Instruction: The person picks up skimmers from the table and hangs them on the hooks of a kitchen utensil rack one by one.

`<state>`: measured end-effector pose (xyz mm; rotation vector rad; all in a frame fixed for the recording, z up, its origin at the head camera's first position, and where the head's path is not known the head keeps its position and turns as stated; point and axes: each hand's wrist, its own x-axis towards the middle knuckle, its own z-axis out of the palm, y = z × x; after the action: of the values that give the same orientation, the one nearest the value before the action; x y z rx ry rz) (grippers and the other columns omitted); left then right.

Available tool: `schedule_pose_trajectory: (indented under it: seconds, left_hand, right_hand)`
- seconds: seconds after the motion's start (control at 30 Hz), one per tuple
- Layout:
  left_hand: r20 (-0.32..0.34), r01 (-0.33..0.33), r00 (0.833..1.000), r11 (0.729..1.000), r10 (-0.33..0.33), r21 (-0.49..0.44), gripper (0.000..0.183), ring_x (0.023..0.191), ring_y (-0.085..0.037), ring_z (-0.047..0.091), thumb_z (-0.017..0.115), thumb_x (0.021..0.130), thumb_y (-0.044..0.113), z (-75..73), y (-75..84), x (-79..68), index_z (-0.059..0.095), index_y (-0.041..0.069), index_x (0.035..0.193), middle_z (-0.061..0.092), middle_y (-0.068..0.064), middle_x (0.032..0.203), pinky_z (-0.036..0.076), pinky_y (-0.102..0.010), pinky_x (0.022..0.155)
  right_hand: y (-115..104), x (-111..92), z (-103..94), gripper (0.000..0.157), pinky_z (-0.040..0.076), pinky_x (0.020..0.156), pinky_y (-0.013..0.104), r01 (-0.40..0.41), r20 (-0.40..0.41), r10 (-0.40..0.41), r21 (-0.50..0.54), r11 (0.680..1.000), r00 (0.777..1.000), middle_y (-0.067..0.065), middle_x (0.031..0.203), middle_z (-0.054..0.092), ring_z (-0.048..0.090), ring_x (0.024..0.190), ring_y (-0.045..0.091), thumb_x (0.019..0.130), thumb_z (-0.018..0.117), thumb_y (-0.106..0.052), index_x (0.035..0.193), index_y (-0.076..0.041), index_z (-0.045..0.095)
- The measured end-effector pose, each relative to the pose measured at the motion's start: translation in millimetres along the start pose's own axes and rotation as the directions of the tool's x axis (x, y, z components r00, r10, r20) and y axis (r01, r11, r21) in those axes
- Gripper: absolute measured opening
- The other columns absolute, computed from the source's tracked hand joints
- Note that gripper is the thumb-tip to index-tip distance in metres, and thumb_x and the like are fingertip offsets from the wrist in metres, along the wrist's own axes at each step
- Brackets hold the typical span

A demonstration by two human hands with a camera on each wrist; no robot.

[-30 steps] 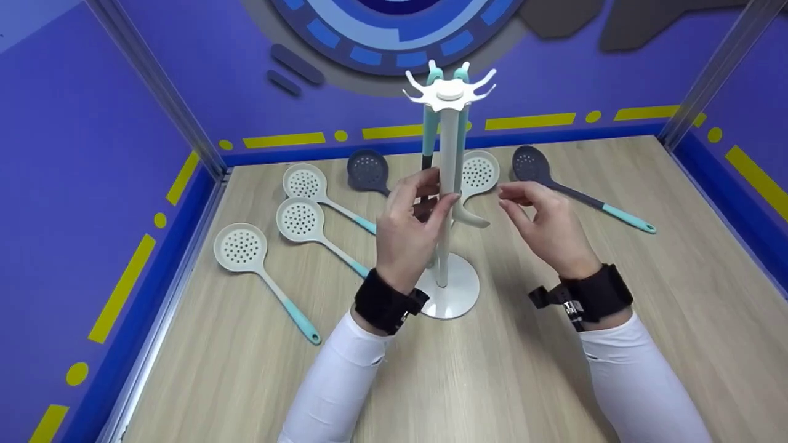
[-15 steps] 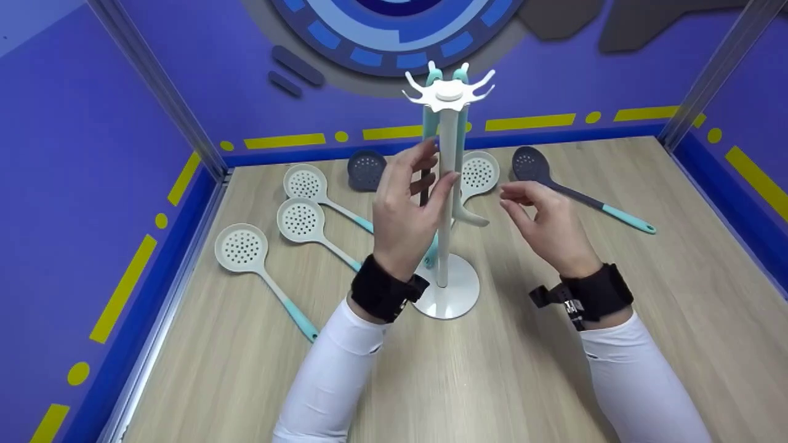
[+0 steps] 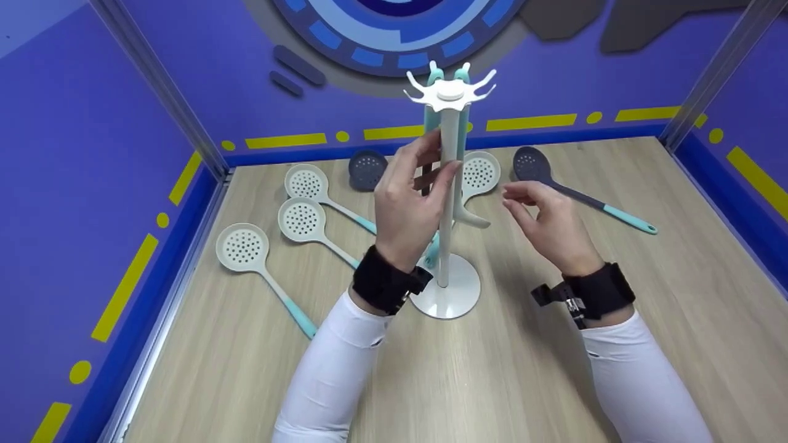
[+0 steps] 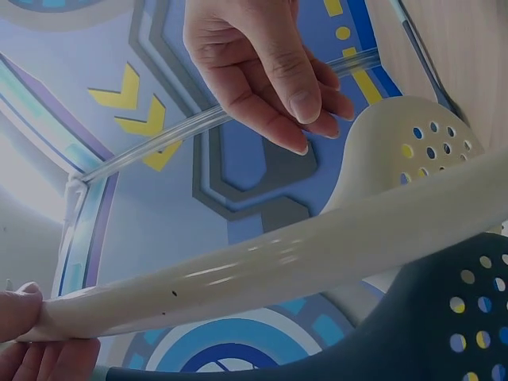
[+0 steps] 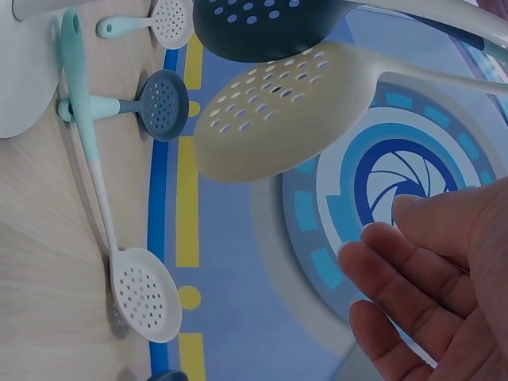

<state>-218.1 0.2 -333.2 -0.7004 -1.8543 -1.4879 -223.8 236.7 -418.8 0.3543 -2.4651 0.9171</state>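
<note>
A white utensil stand (image 3: 450,138) with curved hooks at its top stands upright on a round base. My left hand (image 3: 409,197) grips its pole, thumb in front and fingers behind. Two skimmers with mint handles hang from the far hooks, a dark skimmer (image 5: 270,24) and a cream skimmer (image 5: 278,111). In the head view the pole and my left hand partly hide them. My right hand (image 3: 545,224) is just right of the stand, its fingers loosely bent and holding nothing. In the left wrist view the right hand (image 4: 262,71) appears beyond the pole (image 4: 262,262).
Cream skimmers (image 3: 242,247) lie on the wooden table left of the stand. A dark skimmer (image 3: 368,169) and another cream one (image 3: 481,172) lie behind it. One more dark skimmer (image 3: 531,165) lies at the back right. Blue panels (image 3: 554,86) enclose the table's back and sides.
My left hand has slid a little up the pole; its fingers loosened from it, then closed round it again. The stand and my right hand stay nearly in place.
</note>
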Motion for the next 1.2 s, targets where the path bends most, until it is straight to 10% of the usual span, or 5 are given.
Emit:
schedule_pose_trajectory:
  seconds: [0.37,0.77,1.2]
  left_hand:
    - [0.01,-0.005,1.0,1.0,0.005,0.016,0.04,0.1,-0.009,0.07,0.071,0.092,0.021,-2.7,0.4,0.7,0.062,0.004,0.127,0.066,-0.01,0.11,0.06,-0.016,0.079]
    - [0.008,-0.025,1.0,1.0,0.025,-0.013,0.039,0.1,-0.01,0.07,0.071,0.092,0.018,-1.6,0.0,0.8,0.062,0.001,0.126,0.065,-0.011,0.108,0.06,-0.017,0.079]
    - [0.018,-0.031,0.999,0.999,0.031,0.01,0.039,0.101,-0.011,0.07,0.07,0.093,0.02,-2.2,-2.4,0.8,0.062,0.002,0.126,0.065,-0.012,0.109,0.059,-0.014,0.079]
  right_hand:
    - [50,6,-18.6,0.03,0.052,0.093,0.05,-0.143,0.082,0.152,-0.109,0.984,0.985,0.012,0.12,0.066,0.062,0.11,0.028,0.101,0.059,-0.026,0.127,-0.011,0.064]
    - [139,19,-42.5,0.022,0.049,0.087,0.06,-0.128,0.225,0.219,-0.359,0.924,0.949,0.019,0.116,0.061,0.06,0.106,0.041,0.096,0.06,-0.007,0.117,-0.006,0.066]
    - [199,30,-50.2,0.038,0.051,0.085,0.062,-0.079,0.436,0.315,-0.478,0.875,0.843,0.026,0.122,0.054,0.057,0.107,0.047,0.092,0.057,0.003,0.128,-0.01,0.061]
